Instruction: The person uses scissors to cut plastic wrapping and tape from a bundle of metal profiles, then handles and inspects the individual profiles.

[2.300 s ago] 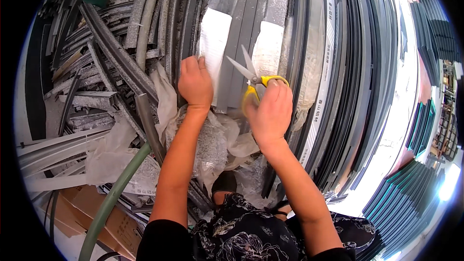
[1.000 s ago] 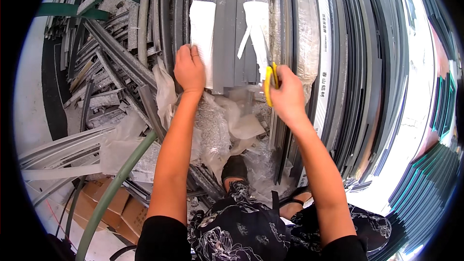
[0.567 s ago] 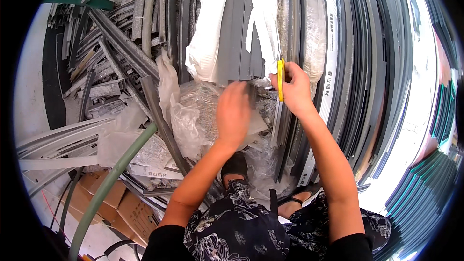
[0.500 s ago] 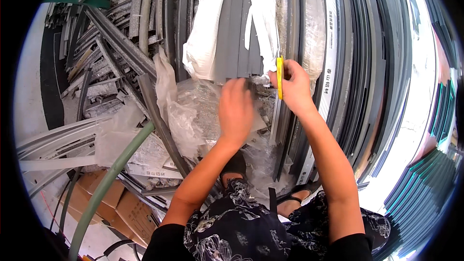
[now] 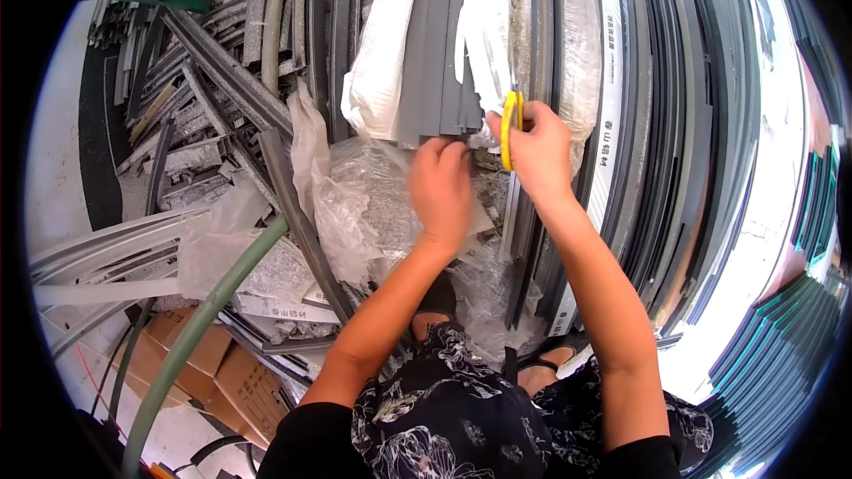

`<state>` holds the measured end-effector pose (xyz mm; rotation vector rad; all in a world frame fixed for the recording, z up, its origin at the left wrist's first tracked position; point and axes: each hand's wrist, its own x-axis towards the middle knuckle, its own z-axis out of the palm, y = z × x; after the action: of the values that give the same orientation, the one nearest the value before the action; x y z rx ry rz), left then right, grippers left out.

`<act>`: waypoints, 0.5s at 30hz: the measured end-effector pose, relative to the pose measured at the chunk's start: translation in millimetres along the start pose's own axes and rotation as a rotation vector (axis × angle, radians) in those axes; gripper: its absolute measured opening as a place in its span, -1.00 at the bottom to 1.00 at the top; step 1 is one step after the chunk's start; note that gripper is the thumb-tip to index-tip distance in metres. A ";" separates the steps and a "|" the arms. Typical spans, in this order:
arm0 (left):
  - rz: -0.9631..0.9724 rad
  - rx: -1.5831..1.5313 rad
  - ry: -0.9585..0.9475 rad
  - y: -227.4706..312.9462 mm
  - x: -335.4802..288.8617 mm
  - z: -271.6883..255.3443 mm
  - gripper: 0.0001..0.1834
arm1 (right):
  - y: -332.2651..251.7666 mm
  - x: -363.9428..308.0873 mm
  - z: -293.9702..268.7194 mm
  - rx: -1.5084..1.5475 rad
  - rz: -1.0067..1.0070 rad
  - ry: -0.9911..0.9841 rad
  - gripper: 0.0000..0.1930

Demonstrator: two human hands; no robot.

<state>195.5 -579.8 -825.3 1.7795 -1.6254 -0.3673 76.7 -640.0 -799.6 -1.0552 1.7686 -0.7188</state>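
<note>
Yellow plastic makes up the handles of the scissors [image 5: 507, 137], grasped in the right hand [image 5: 543, 149] beside the near end of the grey profiles [image 5: 433, 44], with their thin blades pointing away along the edge of the right white sheet [image 5: 487, 40]. The left hand [image 5: 440, 191] is blurred, fingers bent at the profiles' near end; whether it grips anything there, I cannot tell. The profiles lie lengthwise between that sheet and the left white sheet [image 5: 382, 53], with crumpled clear film [image 5: 355, 200] below. They look stiff and smooth, probably metal, so a bundle this long is likely heavy, apt to slide lengthwise and easily scratched; holding several together, fingers around both sides, seems surest. Both sheets look light, limp and easily torn, best pinched at a free edge. The scissors are light and rigid, best held by their loops, clear of the blades.
</note>
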 end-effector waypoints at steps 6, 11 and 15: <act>0.031 -0.137 0.078 -8.3 -4.7 3.8 -0.86 | -12.9 -3.4 3.4 -0.357 -0.135 0.108 -0.72; -0.001 -0.138 -0.019 -10.0 2.7 -0.6 -0.86 | -2.8 -3.3 -1.2 -0.160 -0.088 -0.039 -0.74; 0.060 -0.115 -0.056 -6.2 5.3 -2.7 -0.80 | 6.5 -4.2 3.4 -0.091 -0.138 0.014 -0.73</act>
<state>202.9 -584.2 -826.2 1.6446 -1.6584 -0.4771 78.4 -633.3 -804.6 -1.2460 1.7667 -0.7367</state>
